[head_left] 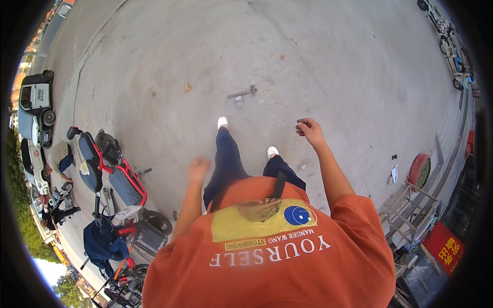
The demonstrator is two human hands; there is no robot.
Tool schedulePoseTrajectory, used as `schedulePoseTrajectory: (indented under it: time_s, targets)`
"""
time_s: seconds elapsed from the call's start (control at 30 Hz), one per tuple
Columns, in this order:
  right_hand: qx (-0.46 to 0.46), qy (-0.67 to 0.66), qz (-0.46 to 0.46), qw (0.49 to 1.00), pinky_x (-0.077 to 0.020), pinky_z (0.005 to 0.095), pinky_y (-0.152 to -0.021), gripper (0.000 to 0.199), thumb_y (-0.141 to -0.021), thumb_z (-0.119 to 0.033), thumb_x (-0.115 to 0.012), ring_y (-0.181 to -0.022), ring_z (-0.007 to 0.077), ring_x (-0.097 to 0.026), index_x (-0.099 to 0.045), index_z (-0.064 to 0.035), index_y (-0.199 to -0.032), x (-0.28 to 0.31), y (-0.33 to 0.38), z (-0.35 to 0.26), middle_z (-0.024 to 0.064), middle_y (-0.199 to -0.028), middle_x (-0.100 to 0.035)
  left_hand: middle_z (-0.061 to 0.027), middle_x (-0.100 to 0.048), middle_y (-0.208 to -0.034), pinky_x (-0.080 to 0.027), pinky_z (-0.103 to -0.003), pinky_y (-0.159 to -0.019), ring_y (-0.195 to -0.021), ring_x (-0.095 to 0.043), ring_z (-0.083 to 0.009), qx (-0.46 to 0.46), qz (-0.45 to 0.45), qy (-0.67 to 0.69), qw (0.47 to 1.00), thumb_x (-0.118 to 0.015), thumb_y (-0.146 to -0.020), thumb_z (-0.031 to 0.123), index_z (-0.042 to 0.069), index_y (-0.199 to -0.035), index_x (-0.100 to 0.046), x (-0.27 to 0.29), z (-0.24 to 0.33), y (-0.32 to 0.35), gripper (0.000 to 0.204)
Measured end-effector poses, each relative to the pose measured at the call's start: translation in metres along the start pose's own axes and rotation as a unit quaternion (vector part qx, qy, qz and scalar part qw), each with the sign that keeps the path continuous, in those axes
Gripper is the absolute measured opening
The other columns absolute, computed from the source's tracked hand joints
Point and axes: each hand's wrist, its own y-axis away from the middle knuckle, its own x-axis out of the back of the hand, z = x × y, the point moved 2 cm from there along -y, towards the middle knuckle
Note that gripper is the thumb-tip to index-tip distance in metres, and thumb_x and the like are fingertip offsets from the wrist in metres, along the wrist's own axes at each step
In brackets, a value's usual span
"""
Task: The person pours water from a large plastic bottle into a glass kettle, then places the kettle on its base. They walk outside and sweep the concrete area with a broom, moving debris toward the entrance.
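My right hand [310,131] hangs over the pavement to the right of my legs, its fingers loosely bent and slightly apart, with nothing visible in them. Motion blurs my left hand [199,168], which is beside my left thigh, so its fingers cannot be made out. Neither hand touches anything I can see. Ahead of my feet a hammer [240,94] lies on the ground, its handle pointing left. Just below it sits a small pale grey block [239,102]. My white left shoe [222,122] is forward of my white right shoe [271,151].
Grey concrete [334,61] spreads around me. A red electric bike [126,179] stands on the left, with parked cars [36,110] and a bending person [60,156] beyond. On the right are a metal frame [408,205], a red round object [420,170] and a red sign [442,247].
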Motion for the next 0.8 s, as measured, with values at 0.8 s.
schedulePoseTrajectory:
  time_s: [0.8]
  targets:
    - [-0.250,-0.052,0.192,0.948,-0.0505,0.0268,-0.052,0.018,-0.081,-0.012,-0.064,-0.061,0.0144,-0.063,-0.064,0.0042,-0.089,-0.185,-0.189,0.066,0.0091,-0.075,-0.065,-0.0108,-0.064,-0.097,-0.051,-0.027,-0.075,-0.084,-0.062,-0.0151,-0.031,-0.263,-0.144,0.954,-0.055,-0.092,0.017,-0.001,-0.110,-0.056,0.034,0.207,-0.237,0.026]
